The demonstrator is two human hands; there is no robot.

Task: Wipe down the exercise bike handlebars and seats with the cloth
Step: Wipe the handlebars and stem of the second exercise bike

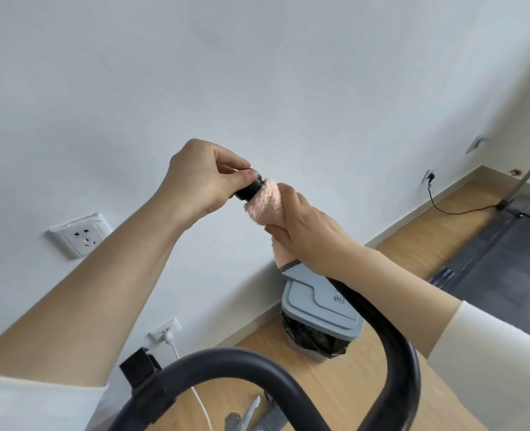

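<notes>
Both hands meet at the middle of the frame on the raised end of the black handlebar (378,318). Coming in from the lower left, the left hand (200,178) pinches the bar's bare black tip between thumb and curled fingers. Coming in from the lower right, the right hand (307,231) is closed in a fist around the pink cloth (265,203), which is wrapped round the bar just below the tip; the cloth's hemmed corner hangs out beneath the fist. Both forearms are bare, with pale sleeves at the frame's lower corners.

From the right fist the handlebar curves down toward the bottom edge, and a second black loop of the bike arches across the bottom centre, with a small black bracket at its left.

Beyond the bars, just right of centre, a grey bin (319,309) with a black liner stands on the light wood floor (406,244), close to the wall. At the right edge a dark treadmill deck (506,253) lies flat, a grey pole rising from its front corner and a black cable running to a wall socket.

Farthest off, the plain white wall (257,73) fills the upper frame, meeting the floor along a skirting that runs diagonally from lower left to upper right. A white socket (80,234) sits at mid-left, another lower down with a white plug and cord. Bare floor lies open between bin and treadmill.
</notes>
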